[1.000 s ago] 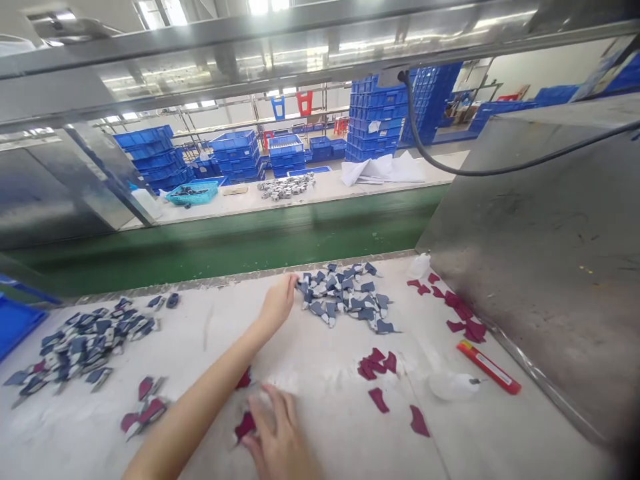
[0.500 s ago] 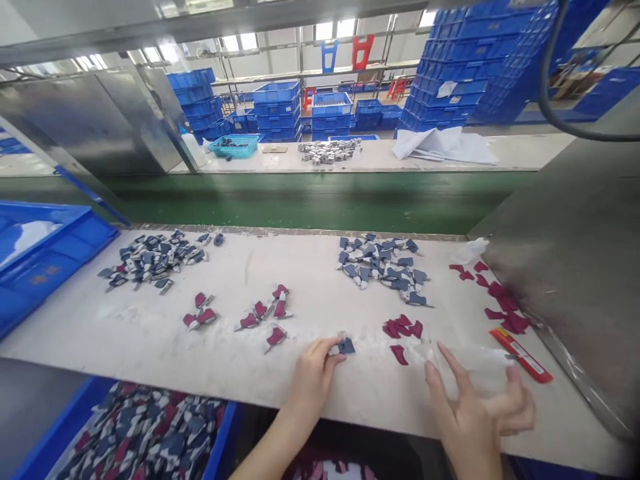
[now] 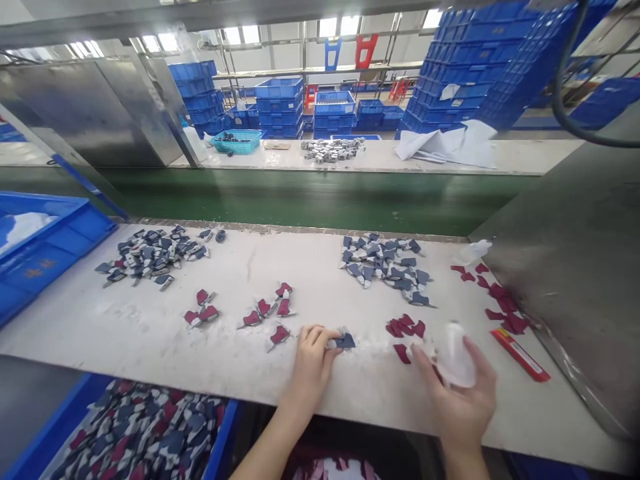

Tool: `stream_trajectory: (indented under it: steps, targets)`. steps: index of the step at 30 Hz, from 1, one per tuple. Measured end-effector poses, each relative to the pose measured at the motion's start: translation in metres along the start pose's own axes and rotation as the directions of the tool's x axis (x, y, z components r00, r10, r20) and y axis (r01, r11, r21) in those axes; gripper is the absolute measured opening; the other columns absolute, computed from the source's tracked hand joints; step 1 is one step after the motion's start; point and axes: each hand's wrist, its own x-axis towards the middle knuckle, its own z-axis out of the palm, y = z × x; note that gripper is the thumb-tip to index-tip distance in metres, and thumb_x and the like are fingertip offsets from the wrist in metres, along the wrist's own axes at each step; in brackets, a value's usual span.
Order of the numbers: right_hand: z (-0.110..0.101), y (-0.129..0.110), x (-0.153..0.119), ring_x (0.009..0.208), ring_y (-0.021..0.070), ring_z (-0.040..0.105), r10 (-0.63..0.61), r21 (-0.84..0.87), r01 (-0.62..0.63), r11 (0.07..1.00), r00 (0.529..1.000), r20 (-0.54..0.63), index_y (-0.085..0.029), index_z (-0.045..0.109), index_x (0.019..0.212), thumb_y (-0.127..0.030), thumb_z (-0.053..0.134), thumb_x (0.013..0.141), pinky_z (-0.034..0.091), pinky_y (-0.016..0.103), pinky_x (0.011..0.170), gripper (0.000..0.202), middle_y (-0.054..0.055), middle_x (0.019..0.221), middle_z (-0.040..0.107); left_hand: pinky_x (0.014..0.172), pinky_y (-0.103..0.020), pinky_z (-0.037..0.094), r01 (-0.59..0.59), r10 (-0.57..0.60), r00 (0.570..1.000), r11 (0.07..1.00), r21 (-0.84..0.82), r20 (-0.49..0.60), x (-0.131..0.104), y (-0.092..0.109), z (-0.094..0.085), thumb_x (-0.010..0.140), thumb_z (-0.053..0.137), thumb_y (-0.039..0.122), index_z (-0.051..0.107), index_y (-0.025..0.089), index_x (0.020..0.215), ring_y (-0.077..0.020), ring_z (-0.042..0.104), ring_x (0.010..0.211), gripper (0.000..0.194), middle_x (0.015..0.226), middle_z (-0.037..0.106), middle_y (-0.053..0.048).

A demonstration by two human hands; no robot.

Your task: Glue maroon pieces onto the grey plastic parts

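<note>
My left hand [image 3: 313, 357] is closed at the table's front, thumb and fingertips pinching a small dark-blue and white piece [image 3: 345, 341]. To its right, my right hand [image 3: 460, 390] has thumb and fingers around a translucent white bottle [image 3: 456, 360], which is blurred and roughly upright. Just left of the bottle lie loose maroon pieces [image 3: 404, 327], one of them [image 3: 401, 353] close to my right thumb. Several maroon-and-grey pieces [image 3: 265, 309] rest to the left of my left hand.
Blue-and-white pieces form piles at the back right [image 3: 385, 260] and back left [image 3: 150, 253]. A red packet [image 3: 520, 355] and more maroon pieces [image 3: 503, 300] lie by the metal panel [image 3: 575, 267]. Below the table's front edge, a blue crate [image 3: 231, 427] holds mixed pieces.
My right hand has moved slightly left and its spread fingers have closed around the bottle, now more upright. My left hand keeps its pinch on the blue piece, almost unmoved.
</note>
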Motion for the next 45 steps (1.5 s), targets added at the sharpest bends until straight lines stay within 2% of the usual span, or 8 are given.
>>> stream_trajectory:
  steps: [3,6,9,12,20,34,45]
  targets:
    - [0.011,-0.013,-0.017,0.088,0.0280,0.070,-0.007,0.083,0.000,0.997,0.997,0.082,-0.013,0.071,0.107,-0.044,0.081,0.072,0.059,0.043,0.079,0.048,0.015,0.102,0.072,0.090,-0.044,0.051,-0.018,0.018,1.000,1.000,0.005,0.014,0.001,-0.001,0.000,0.090,0.058,0.008,0.065,0.021,0.101,-0.0267,0.057,0.101,0.018,0.098,0.070,-0.006]
    - [0.019,-0.016,-0.027,0.077,0.0251,0.072,-0.092,0.150,0.060,0.987,0.973,0.213,-0.013,0.073,0.096,-0.038,0.076,0.077,0.061,0.035,0.066,0.032,0.013,0.089,0.075,0.090,-0.045,0.051,-0.027,0.026,0.999,0.999,0.025,0.018,0.001,-0.002,0.001,0.090,0.057,0.008,0.063,0.022,0.102,-0.0269,0.057,0.101,0.019,0.098,0.069,-0.006]
    - [0.025,-0.016,-0.031,0.063,0.0205,0.070,-0.099,0.149,0.053,0.987,0.942,0.320,-0.014,0.072,0.091,-0.035,0.074,0.079,0.059,0.028,0.055,0.025,0.009,0.077,0.074,0.089,-0.046,0.050,-0.025,0.024,1.000,0.999,0.041,0.015,0.000,-0.002,0.002,0.091,0.055,0.008,0.062,0.022,0.102,-0.0273,0.056,0.100,0.019,0.098,0.068,-0.006]
    - [0.028,-0.014,-0.032,0.059,0.0204,0.070,-0.050,0.112,0.010,0.994,0.931,0.363,-0.014,0.071,0.087,-0.038,0.073,0.080,0.058,0.026,0.050,0.025,0.007,0.071,0.073,0.088,-0.046,0.051,-0.019,0.018,1.000,0.999,0.048,0.022,0.000,-0.001,0.002,0.092,0.053,0.009,0.061,0.022,0.103,-0.0275,0.056,0.100,0.018,0.099,0.067,-0.007]
    - [0.028,-0.017,-0.028,0.056,0.0197,0.069,-0.111,0.087,0.083,0.993,0.913,0.392,-0.016,0.073,0.087,-0.037,0.071,0.081,0.057,0.027,0.051,0.022,0.006,0.071,0.074,0.088,-0.046,0.050,-0.028,0.027,1.000,0.997,0.070,0.012,0.001,0.000,0.003,0.091,0.054,0.008,0.059,0.021,0.102,-0.0272,0.056,0.098,0.018,0.099,0.068,-0.006]
    - [0.030,-0.019,-0.026,0.066,0.0255,0.074,-0.049,0.095,0.016,0.995,0.934,0.354,-0.015,0.076,0.086,-0.039,0.073,0.081,0.061,0.032,0.058,0.025,0.009,0.078,0.077,0.088,-0.044,0.050,-0.045,0.045,0.999,0.995,0.085,-0.001,0.001,-0.001,0.003,0.092,0.053,0.009,0.059,0.020,0.101,-0.0265,0.055,0.098,0.016,0.097,0.067,-0.006]
    - [0.030,-0.020,-0.026,0.068,0.0263,0.074,-0.073,0.113,0.035,0.993,0.935,0.347,-0.015,0.076,0.086,-0.039,0.072,0.080,0.062,0.033,0.058,0.024,0.009,0.078,0.077,0.087,-0.045,0.050,-0.050,0.051,0.999,0.996,0.079,-0.014,0.001,-0.002,0.004,0.090,0.054,0.006,0.060,0.020,0.100,-0.0268,0.055,0.097,0.018,0.096,0.068,-0.007]
